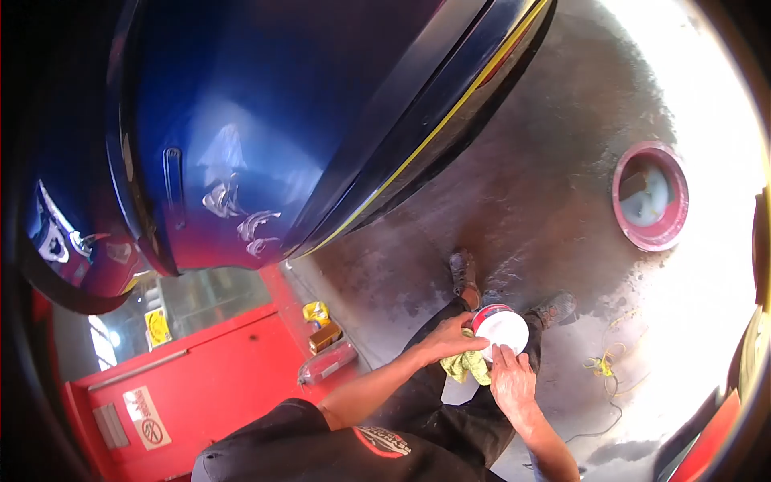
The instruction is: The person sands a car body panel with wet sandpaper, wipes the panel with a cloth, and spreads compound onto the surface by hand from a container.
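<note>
A round tin (506, 331) with a white top and a red-and-dark side is in front of my body, low in the head view. My left hand (448, 341) grips the tin from its left side, its thumb on the white face. Bunched beneath that hand hangs a yellow-green cloth (466, 368). The fingers of my right hand (514, 381) are bent onto the lower rim of the tin. Whether the white face is a lid or the contents, I cannot tell. Pale smears (223, 198) lie on the glossy blue car (265, 104) at upper left.
A pink tub (652, 233) with cloudy liquid stands on the wet floor at right. Yellow cord (604, 365) lies nearer. At lower left is a red cabinet (233, 365) with a no-smoking sign (148, 418); a brown box (324, 337) and a red bottle (328, 362) are beside it.
</note>
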`<action>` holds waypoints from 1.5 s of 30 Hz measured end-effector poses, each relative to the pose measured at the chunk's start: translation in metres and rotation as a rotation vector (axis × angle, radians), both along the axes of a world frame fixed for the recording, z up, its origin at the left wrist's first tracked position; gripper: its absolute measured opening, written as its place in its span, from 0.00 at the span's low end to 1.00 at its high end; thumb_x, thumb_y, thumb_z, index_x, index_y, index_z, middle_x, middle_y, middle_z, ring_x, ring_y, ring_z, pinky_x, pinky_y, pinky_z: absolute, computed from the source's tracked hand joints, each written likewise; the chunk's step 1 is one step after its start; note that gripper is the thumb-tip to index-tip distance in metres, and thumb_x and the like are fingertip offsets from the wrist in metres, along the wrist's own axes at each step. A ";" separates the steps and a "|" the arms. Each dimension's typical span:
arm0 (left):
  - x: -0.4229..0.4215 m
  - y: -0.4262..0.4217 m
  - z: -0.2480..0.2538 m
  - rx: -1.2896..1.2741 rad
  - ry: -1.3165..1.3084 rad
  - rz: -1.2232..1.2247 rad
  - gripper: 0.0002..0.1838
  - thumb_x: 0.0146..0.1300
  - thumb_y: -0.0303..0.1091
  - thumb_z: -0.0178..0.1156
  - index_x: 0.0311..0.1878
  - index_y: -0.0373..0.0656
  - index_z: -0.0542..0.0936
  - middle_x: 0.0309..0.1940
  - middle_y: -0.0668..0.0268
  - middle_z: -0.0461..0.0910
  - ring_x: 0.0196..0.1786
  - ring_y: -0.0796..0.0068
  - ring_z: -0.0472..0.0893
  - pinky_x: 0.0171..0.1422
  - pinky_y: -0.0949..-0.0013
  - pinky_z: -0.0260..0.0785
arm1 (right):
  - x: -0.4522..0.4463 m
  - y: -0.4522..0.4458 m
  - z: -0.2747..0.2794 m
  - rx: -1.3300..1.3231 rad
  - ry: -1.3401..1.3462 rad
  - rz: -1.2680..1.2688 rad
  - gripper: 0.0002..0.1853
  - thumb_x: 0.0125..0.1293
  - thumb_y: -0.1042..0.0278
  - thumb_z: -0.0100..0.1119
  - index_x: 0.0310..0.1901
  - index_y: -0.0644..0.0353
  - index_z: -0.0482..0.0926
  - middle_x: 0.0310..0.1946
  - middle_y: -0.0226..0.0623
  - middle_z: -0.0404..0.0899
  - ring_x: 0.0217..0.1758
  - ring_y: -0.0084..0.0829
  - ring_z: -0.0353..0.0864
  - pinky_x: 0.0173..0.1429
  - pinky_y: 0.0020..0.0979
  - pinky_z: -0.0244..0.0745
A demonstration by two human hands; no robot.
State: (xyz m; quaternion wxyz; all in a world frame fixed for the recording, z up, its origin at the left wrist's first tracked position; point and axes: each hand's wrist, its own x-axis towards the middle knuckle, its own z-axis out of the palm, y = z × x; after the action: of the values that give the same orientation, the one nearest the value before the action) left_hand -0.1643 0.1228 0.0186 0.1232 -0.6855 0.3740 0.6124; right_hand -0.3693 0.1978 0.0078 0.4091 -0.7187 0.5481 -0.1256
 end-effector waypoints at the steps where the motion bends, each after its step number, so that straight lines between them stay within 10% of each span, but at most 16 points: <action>1: 0.005 0.000 0.000 0.004 -0.005 -0.009 0.49 0.48 0.59 0.74 0.68 0.34 0.73 0.57 0.48 0.82 0.62 0.56 0.81 0.67 0.61 0.70 | 0.000 -0.007 0.007 0.095 0.004 0.033 0.23 0.59 0.72 0.59 0.58 0.62 0.80 0.50 0.40 0.80 0.39 0.43 0.80 0.40 0.37 0.85; 22: 0.144 -0.076 0.079 -0.279 0.239 -0.122 0.42 0.49 0.52 0.77 0.61 0.32 0.77 0.51 0.50 0.85 0.55 0.63 0.84 0.62 0.61 0.75 | 0.147 -0.069 0.106 0.299 0.061 -0.006 0.21 0.57 0.70 0.61 0.55 0.59 0.80 0.55 0.44 0.81 0.46 0.56 0.85 0.50 0.48 0.84; 31: 0.141 -0.123 0.103 -0.124 0.350 0.302 0.40 0.56 0.45 0.76 0.67 0.32 0.71 0.59 0.56 0.78 0.60 0.69 0.78 0.65 0.65 0.71 | 0.083 -0.192 0.148 0.339 -0.392 -0.108 0.26 0.58 0.63 0.69 0.56 0.68 0.80 0.51 0.55 0.83 0.57 0.53 0.82 0.62 0.44 0.77; 36: 0.110 -0.149 0.129 -0.098 0.365 0.392 0.39 0.58 0.43 0.74 0.67 0.32 0.71 0.58 0.58 0.78 0.60 0.70 0.77 0.66 0.66 0.70 | 0.023 -0.347 0.202 0.018 -0.711 -0.633 0.20 0.69 0.69 0.61 0.61 0.65 0.78 0.51 0.43 0.84 0.54 0.30 0.83 0.58 0.34 0.77; 45: 0.049 -0.148 0.129 -0.065 0.341 0.423 0.41 0.57 0.45 0.74 0.69 0.32 0.71 0.61 0.56 0.77 0.62 0.68 0.77 0.68 0.65 0.69 | 0.043 -0.567 0.214 -0.948 -0.442 -0.664 0.32 0.71 0.52 0.61 0.67 0.68 0.70 0.63 0.55 0.72 0.64 0.58 0.72 0.66 0.48 0.70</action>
State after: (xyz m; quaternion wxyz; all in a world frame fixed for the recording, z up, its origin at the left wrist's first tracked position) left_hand -0.1149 -0.0254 0.1474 -0.0943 -0.6389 0.2576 0.7187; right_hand -0.3266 -0.3693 0.2221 0.0884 -0.5702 0.5294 -0.6219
